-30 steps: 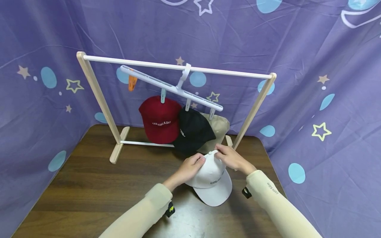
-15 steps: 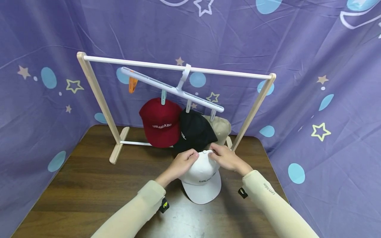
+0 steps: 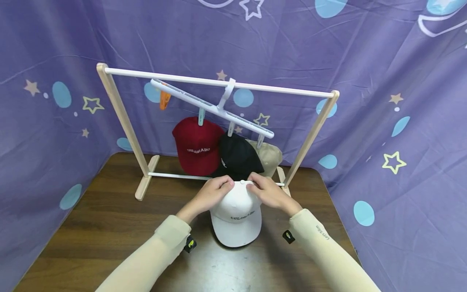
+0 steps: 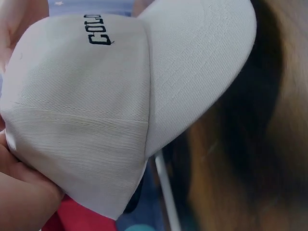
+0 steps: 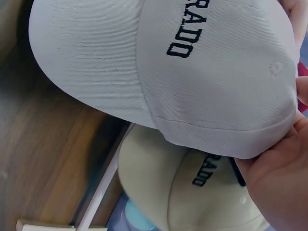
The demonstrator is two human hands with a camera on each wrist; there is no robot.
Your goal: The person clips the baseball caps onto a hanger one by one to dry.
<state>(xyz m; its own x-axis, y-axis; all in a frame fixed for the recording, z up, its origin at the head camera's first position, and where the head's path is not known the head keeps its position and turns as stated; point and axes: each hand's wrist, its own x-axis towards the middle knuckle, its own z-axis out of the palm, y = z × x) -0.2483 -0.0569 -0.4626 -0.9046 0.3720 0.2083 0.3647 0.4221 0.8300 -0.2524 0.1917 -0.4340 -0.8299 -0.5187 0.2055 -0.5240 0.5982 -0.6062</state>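
A white baseball cap [image 3: 236, 215] with dark COLORADO lettering is held upright by its crown, brim down and toward me, over the table. My left hand [image 3: 213, 194] pinches the crown's left side, thumb in front. On the other side of the top button my right hand [image 3: 270, 192] pinches it likewise. Both wrist views show the white cap [image 4: 82, 86] up close, with the left hand [image 4: 24, 187] and the right hand [image 5: 281, 178] at its back edge. Behind it, a red cap [image 3: 197, 146], a black cap [image 3: 238, 156] and a beige cap [image 3: 270, 158] hang from clips.
A tilted white hanger [image 3: 182, 96] hooks over the white top bar [image 3: 164, 76] of a wooden-legged rack [image 3: 124, 117]. An orange clip [image 3: 165, 99] at its raised left end holds nothing. The rack stands at the back of the brown table [image 3: 91, 227], before a purple curtain [image 3: 379, 89].
Both hands have moved left together with the white cap, which has turned to face me more squarely. The hanger and its caps have swayed slightly.
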